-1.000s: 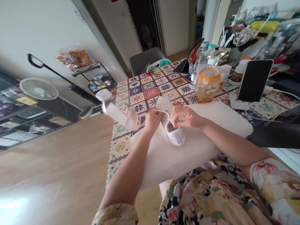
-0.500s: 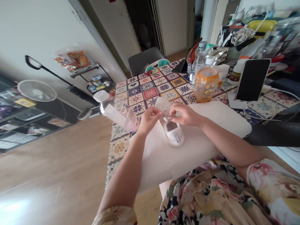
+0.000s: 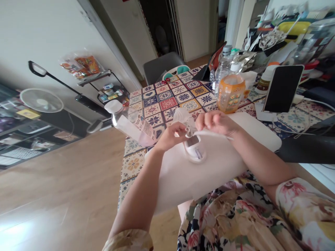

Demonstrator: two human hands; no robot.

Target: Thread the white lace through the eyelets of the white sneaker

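A small white shoe [image 3: 196,153] lies on a white mat [image 3: 178,174], its heel toward me. White laces [image 3: 188,131] form a loop over the front of its opening, and a pale, partly see-through flap shows beyond. My left hand [image 3: 174,136] is at the left of the shoe, thumb and fingers closed on the laces. My right hand [image 3: 216,122] is to the right, blurred, its fingers curled round a white lace that stretches rightward below the palm.
A clear bottle with a white cap [image 3: 136,125] leans at the mat's left. Beyond the mat stand an orange bottle [image 3: 230,92], another clear bottle [image 3: 223,66] and a propped phone [image 3: 283,89]. Red scissors [image 3: 169,81] lie toward the patterned table's far end.
My right hand has moved right and slightly up from the shoe, drawing a lace out with it. My left hand has shifted slightly, and a lace loop now shows beside its fingertips.
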